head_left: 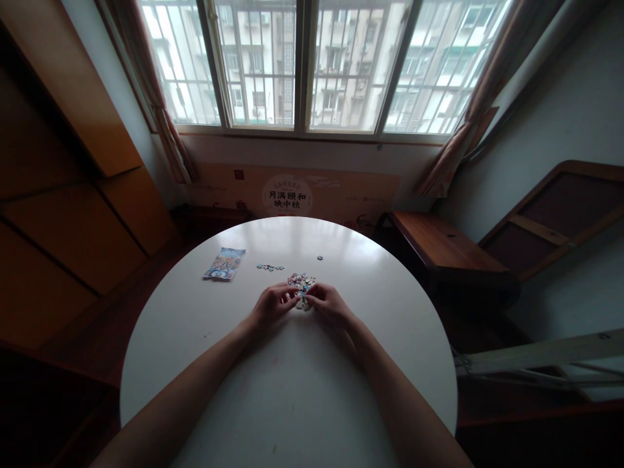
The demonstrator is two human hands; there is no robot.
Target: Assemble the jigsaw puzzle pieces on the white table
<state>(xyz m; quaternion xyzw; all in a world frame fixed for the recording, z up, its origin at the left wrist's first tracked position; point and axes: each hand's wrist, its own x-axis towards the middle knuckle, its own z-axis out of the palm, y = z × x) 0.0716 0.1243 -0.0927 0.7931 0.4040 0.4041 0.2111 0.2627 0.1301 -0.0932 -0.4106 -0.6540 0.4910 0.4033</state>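
Head view — looks down on a round white table, with left hand and right hand at a heap of puzzle pieces

Takes in, largest of all, a wide window with bars outside, flanked by gathered curtains. Has the table filling the middle and an orange-brown cabinet at left. Shows a pale printed panel below the window and a wooden bench at right.

Shows both bare forearms extending in from the near side. Curls the left hand at the heap's left side, fingers bent, thumb close to them — cannot tell whether gripping a piece. Holds the right hand at the opposite side, thumb and forefinger nearly meeting over the pieces; cannot tell here either.

Shows a bluish printed packet lying askew, left of the left hand and farther off. Has the heap near the table's middle, between and just beyond the hands, in mixed white, blue and reddish bits. Shows a thin row of loose pieces between packet and heap. Includes, smallest, a single piece lying apart, beyond the heap.
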